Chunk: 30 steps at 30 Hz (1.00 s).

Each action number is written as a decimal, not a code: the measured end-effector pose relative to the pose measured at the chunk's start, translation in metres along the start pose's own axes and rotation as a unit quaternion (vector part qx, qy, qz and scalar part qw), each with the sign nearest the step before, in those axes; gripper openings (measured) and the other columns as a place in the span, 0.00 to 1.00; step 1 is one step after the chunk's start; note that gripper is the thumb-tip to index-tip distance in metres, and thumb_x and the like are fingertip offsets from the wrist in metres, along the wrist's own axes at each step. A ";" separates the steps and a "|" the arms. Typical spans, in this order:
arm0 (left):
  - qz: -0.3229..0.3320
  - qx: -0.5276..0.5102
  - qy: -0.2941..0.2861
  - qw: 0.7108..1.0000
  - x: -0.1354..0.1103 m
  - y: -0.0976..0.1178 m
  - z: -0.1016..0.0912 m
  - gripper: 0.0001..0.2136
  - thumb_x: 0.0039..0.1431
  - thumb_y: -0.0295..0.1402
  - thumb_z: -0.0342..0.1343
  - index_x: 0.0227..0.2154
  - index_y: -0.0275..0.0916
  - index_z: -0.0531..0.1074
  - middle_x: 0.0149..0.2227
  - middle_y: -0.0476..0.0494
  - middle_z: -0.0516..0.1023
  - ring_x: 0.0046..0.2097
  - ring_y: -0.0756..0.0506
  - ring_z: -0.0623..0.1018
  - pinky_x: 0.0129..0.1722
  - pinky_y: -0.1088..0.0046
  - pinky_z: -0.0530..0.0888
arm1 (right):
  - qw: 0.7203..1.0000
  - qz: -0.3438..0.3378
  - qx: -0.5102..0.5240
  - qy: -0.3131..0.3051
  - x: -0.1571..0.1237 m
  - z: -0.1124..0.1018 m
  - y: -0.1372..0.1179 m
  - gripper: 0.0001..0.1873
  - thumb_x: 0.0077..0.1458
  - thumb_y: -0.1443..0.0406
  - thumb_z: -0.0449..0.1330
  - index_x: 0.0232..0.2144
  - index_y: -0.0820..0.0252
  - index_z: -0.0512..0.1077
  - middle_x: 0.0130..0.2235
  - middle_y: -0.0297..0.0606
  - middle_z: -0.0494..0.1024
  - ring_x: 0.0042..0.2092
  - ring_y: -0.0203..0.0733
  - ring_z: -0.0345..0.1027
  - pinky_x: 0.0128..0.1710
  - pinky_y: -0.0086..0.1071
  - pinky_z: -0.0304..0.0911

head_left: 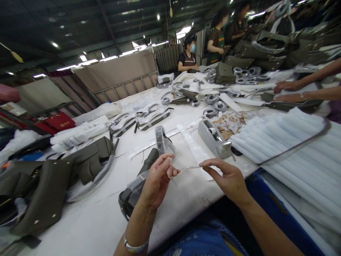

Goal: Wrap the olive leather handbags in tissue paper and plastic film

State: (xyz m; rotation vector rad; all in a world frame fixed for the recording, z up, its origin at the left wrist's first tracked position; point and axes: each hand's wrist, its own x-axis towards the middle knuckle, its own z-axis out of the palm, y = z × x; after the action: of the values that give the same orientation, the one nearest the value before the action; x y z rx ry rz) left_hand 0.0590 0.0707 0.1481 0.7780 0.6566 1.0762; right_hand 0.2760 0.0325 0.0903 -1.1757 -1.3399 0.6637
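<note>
Between my two hands a thin, pale, partly clear strip [188, 167] is stretched above the table. My left hand [159, 177] pinches its left end with curled fingers. At the other end, the thumb and forefinger of my right hand [229, 179] close on the strip. Behind my left wrist lies a dark olive bag [149, 161], partly hidden by that arm. A grey loop in clear wrap [160, 138] stands beside the bag. Just beyond my right hand is a grey tape dispenser [213, 138], with a flat white plastic sleeve [193, 142] to its left.
Olive bag pieces [48, 188] pile up at the left. Stacked white foam sheets [293, 145] cover the right side, above a blue bin [277, 202]. Wrapped coils [211, 98] lie farther back. A co-worker's hands [290, 90] rest on a bag at the right.
</note>
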 end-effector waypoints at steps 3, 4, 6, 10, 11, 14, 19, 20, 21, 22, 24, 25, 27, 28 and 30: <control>-0.016 -0.010 -0.010 1.000 0.001 0.002 0.000 0.14 0.60 0.35 0.62 0.47 0.38 0.73 0.24 0.55 0.68 0.25 0.57 0.69 0.36 0.78 0.73 | 0.989 -0.127 -0.073 -0.025 0.000 -0.002 -0.004 0.10 0.59 0.70 0.58 0.35 0.51 0.78 0.42 0.35 0.83 0.48 0.46 0.75 0.57 0.46 0.65; -0.021 -0.009 -0.015 1.000 0.001 0.002 0.000 0.14 0.60 0.35 0.63 0.48 0.38 0.73 0.27 0.54 0.70 0.24 0.58 0.69 0.34 0.79 0.73 | 0.984 -0.149 -0.084 -0.043 0.000 -0.002 -0.005 0.11 0.58 0.71 0.57 0.36 0.50 0.77 0.43 0.35 0.82 0.49 0.46 0.75 0.59 0.48 0.62; -0.024 0.003 -0.024 0.999 0.001 0.002 0.001 0.16 0.59 0.35 0.63 0.49 0.39 0.73 0.31 0.53 0.72 0.23 0.59 0.67 0.32 0.80 0.73 | 0.981 -0.154 -0.088 -0.081 -0.002 0.000 -0.008 0.12 0.57 0.71 0.57 0.38 0.50 0.77 0.46 0.35 0.82 0.52 0.46 0.74 0.63 0.51 0.56; -0.027 0.028 -0.043 0.998 0.000 0.002 0.002 0.17 0.61 0.37 0.61 0.52 0.39 0.72 0.35 0.50 0.73 0.22 0.59 0.65 0.26 0.81 0.71 | 0.991 -0.078 -0.031 -0.103 -0.007 0.010 -0.014 0.11 0.61 0.65 0.58 0.45 0.51 0.76 0.51 0.39 0.79 0.55 0.47 0.71 0.62 0.47 0.60; -0.027 0.031 -0.045 0.998 -0.001 0.002 0.003 0.18 0.61 0.38 0.60 0.52 0.39 0.72 0.36 0.49 0.73 0.22 0.59 0.65 0.24 0.81 0.70 | 0.992 -0.061 -0.016 -0.109 -0.008 0.013 -0.016 0.13 0.62 0.63 0.58 0.48 0.52 0.75 0.52 0.40 0.78 0.56 0.47 0.70 0.61 0.45 0.61; -0.012 0.050 -0.046 0.998 -0.002 0.002 0.005 0.19 0.61 0.39 0.60 0.53 0.39 0.71 0.39 0.46 0.75 0.23 0.57 0.67 0.22 0.81 0.69 | 0.988 -0.037 0.043 -0.146 -0.010 0.024 -0.022 0.20 0.62 0.57 0.60 0.55 0.51 0.71 0.56 0.40 0.75 0.58 0.48 0.68 0.61 0.43 0.60; 0.025 0.096 -0.049 0.994 -0.007 0.002 0.003 0.17 0.62 0.38 0.59 0.53 0.40 0.72 0.46 0.42 0.78 0.27 0.56 0.71 0.27 0.80 0.70 | 0.949 0.040 0.252 -0.188 -0.008 0.034 -0.028 0.35 0.58 0.40 0.53 0.61 0.50 0.65 0.61 0.44 0.71 0.60 0.52 0.66 0.60 0.47 0.62; 0.029 0.104 -0.047 0.993 -0.008 0.002 0.002 0.17 0.62 0.38 0.59 0.53 0.40 0.72 0.47 0.41 0.78 0.28 0.55 0.72 0.29 0.79 0.72 | 0.944 0.052 0.273 -0.180 -0.008 0.034 -0.028 0.37 0.58 0.38 0.51 0.60 0.51 0.65 0.60 0.45 0.71 0.60 0.52 0.67 0.59 0.47 0.63; 0.033 0.110 -0.045 0.992 -0.009 0.002 0.001 0.17 0.62 0.39 0.59 0.53 0.41 0.72 0.48 0.41 0.77 0.29 0.54 0.73 0.31 0.78 0.72 | 0.944 0.061 0.276 -0.170 -0.008 0.034 -0.028 0.38 0.57 0.38 0.52 0.60 0.52 0.64 0.59 0.46 0.72 0.59 0.52 0.67 0.60 0.47 0.62; 0.035 0.116 -0.043 0.992 -0.010 0.002 -0.001 0.18 0.63 0.39 0.59 0.53 0.41 0.72 0.49 0.40 0.77 0.30 0.54 0.74 0.32 0.77 0.73 | 0.949 0.067 0.264 -0.160 -0.008 0.033 -0.028 0.37 0.57 0.39 0.54 0.60 0.52 0.64 0.58 0.47 0.73 0.59 0.51 0.67 0.60 0.48 0.61; 0.037 0.123 -0.046 0.991 -0.012 0.003 -0.003 0.18 0.63 0.39 0.58 0.54 0.42 0.71 0.51 0.40 0.76 0.32 0.52 0.75 0.34 0.75 0.74 | 0.963 0.081 0.215 -0.140 -0.009 0.034 -0.028 0.33 0.57 0.46 0.61 0.59 0.53 0.64 0.57 0.47 0.74 0.59 0.50 0.67 0.62 0.49 0.59; 0.037 0.125 -0.051 0.990 -0.013 0.003 -0.003 0.18 0.63 0.39 0.58 0.55 0.42 0.71 0.52 0.40 0.76 0.33 0.52 0.75 0.35 0.74 0.74 | 0.968 0.090 0.191 -0.133 -0.010 0.035 -0.028 0.33 0.56 0.49 0.64 0.59 0.52 0.64 0.57 0.47 0.74 0.59 0.50 0.67 0.62 0.49 0.59; 0.042 0.123 -0.061 0.990 -0.013 0.003 -0.004 0.18 0.63 0.40 0.57 0.55 0.43 0.71 0.52 0.40 0.76 0.32 0.52 0.75 0.36 0.73 0.74 | 0.973 0.108 0.164 -0.123 -0.011 0.038 -0.025 0.31 0.55 0.54 0.66 0.58 0.52 0.65 0.56 0.45 0.75 0.59 0.49 0.67 0.61 0.48 0.61; 0.043 0.120 -0.065 0.990 -0.014 0.003 -0.003 0.18 0.63 0.41 0.57 0.55 0.43 0.71 0.53 0.40 0.76 0.31 0.52 0.75 0.36 0.73 0.75 | 0.973 0.113 0.162 -0.122 -0.011 0.040 -0.023 0.29 0.55 0.55 0.66 0.57 0.53 0.66 0.54 0.44 0.76 0.58 0.48 0.69 0.60 0.47 0.63; 0.037 0.107 -0.069 0.991 -0.014 0.004 -0.003 0.18 0.64 0.42 0.56 0.55 0.44 0.72 0.53 0.40 0.76 0.28 0.54 0.72 0.33 0.73 0.75 | 0.970 0.121 0.164 -0.130 -0.011 0.045 -0.015 0.26 0.56 0.56 0.65 0.56 0.54 0.68 0.48 0.41 0.80 0.52 0.46 0.74 0.55 0.44 0.68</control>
State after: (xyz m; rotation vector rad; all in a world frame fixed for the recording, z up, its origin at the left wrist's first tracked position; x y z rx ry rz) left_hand 0.0498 0.0593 0.1509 1.0592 0.6360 1.0190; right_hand 0.2272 0.0287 0.0926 -1.0116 -1.2483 1.2021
